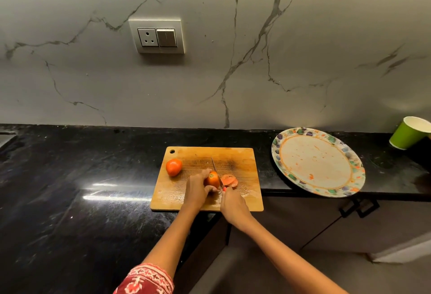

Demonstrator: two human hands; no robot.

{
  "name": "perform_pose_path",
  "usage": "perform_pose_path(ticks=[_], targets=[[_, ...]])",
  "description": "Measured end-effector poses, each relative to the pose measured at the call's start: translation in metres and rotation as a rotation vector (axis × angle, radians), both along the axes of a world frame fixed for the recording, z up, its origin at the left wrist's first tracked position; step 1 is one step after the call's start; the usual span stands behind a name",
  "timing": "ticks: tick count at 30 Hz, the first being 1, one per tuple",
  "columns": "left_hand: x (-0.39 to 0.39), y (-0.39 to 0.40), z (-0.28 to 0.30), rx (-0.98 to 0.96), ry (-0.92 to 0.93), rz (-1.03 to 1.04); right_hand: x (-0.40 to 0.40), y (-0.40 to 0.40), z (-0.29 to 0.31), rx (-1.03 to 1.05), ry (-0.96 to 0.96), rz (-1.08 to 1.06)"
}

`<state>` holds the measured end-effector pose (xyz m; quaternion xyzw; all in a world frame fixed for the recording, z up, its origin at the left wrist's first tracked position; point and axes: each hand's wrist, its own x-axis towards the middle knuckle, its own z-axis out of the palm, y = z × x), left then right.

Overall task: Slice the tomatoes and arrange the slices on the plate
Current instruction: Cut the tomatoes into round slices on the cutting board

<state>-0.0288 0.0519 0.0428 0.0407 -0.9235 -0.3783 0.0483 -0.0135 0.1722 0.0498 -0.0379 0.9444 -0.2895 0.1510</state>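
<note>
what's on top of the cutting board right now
On the cutting board: a whole tomato, a tomato being cut held by the left hand, cut slices, and a knife. The right hand covers its handle.

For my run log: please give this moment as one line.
step: slicing | left hand: holds tomato | right hand: holds knife | slices: on board | plate: no slices

Head camera looks forward and down, seemingly close above the counter [70, 188].
</note>
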Motion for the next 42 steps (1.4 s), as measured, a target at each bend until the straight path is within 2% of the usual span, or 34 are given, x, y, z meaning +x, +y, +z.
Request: perform_pose_path(ticks=[11, 30, 42], targets=[[-0.007, -0.001, -0.004, -0.018, -0.009, -0.02, -0.004, -0.002, -0.007, 0.02, -0.033, -0.014], [-0.008, -0.003, -0.013, 0.0, 0.004, -0.016, -0.01, -0.009, -0.014, -0.064, -0.078, -0.012], [-0.012, -0.005, -0.014, 0.025, -0.022, 0.012, -0.004, -0.006, -0.019, 0.009, -0.131, 0.023]])
